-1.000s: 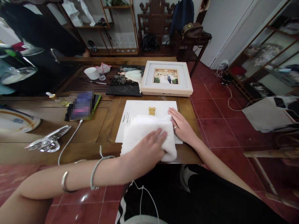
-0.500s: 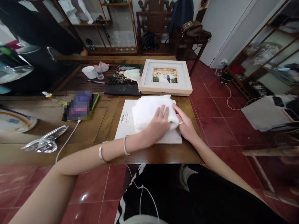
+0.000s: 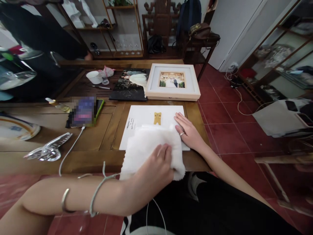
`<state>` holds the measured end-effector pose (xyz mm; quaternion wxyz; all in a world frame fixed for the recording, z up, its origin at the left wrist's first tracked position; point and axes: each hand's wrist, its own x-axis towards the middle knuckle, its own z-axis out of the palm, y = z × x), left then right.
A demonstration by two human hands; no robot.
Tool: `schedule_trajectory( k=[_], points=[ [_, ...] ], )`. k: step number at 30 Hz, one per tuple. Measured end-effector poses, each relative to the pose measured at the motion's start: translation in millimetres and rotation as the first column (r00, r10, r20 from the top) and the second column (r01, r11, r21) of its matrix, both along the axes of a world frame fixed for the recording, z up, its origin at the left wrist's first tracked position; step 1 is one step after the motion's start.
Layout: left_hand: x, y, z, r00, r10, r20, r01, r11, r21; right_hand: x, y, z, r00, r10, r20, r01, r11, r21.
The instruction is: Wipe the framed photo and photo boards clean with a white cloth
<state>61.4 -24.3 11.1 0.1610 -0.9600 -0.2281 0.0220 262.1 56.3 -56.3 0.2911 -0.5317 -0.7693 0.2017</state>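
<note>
A white flat board (image 3: 143, 117) with a small gold hanger clip (image 3: 157, 118) lies on the wooden table (image 3: 107, 130) in front of me. My left hand (image 3: 156, 168) grips a fluffy white cloth (image 3: 149, 147) that hangs over the board's near edge and the table's front edge. Flat on the board's right edge rests my right hand (image 3: 187, 130), fingers stretched out and a ring on one finger.
A white picture frame (image 3: 172, 83) and a dark photo print (image 3: 129, 86) lie beyond the board. To the left are a phone on a cable (image 3: 84, 111), a butterfly ornament (image 3: 47, 150), a plate (image 3: 14, 127) and a white cup (image 3: 94, 77). Red tiled floor lies right.
My left hand has pulled the cloth from the far end of the board back toward me, uncovering the gold clip. The right hand stays on the board's right edge.
</note>
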Motion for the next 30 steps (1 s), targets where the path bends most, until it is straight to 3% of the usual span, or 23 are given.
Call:
schedule_trajectory(
  k=[4, 6, 9, 14, 19, 30],
  points=[
    [1.1, 48.2, 14.2, 0.98, 0.185, -0.068, -0.192, 0.973, -0.125, 0.1, 0.1, -3.0, 0.999, 0.0, 0.036, -0.001, 1.0, 0.026],
    [3.2, 79.2, 20.9, 0.972, 0.217, -0.09, -0.23, 0.958, -0.174, 0.0, -0.1, -3.5, 1.0, 0.001, 0.03, -0.002, 0.999, 0.04],
    [9.9, 122.2, 27.9, 0.98, 0.187, -0.067, -0.198, 0.957, -0.213, 0.1, -0.2, -2.7, 0.999, 0.017, 0.027, -0.018, 0.998, 0.054],
    [36.7, 169.6, 24.5, 0.984, 0.053, 0.167, -0.005, 0.961, -0.278, 0.3, 0.4, -1.5, 1.0, 0.012, 0.023, -0.013, 0.998, 0.069],
    [51.3, 170.3, 10.6, 0.991, 0.002, 0.134, 0.041, 0.946, -0.321, -1.2, -0.7, -0.4, 1.0, -0.025, 0.018, 0.024, 0.998, 0.06],
    [11.1, 138.4, -11.2, 0.989, 0.146, 0.031, -0.141, 0.982, -0.123, -0.7, -0.1, -5.7, 1.0, -0.019, -0.016, 0.019, 0.999, 0.045]
  ],
)
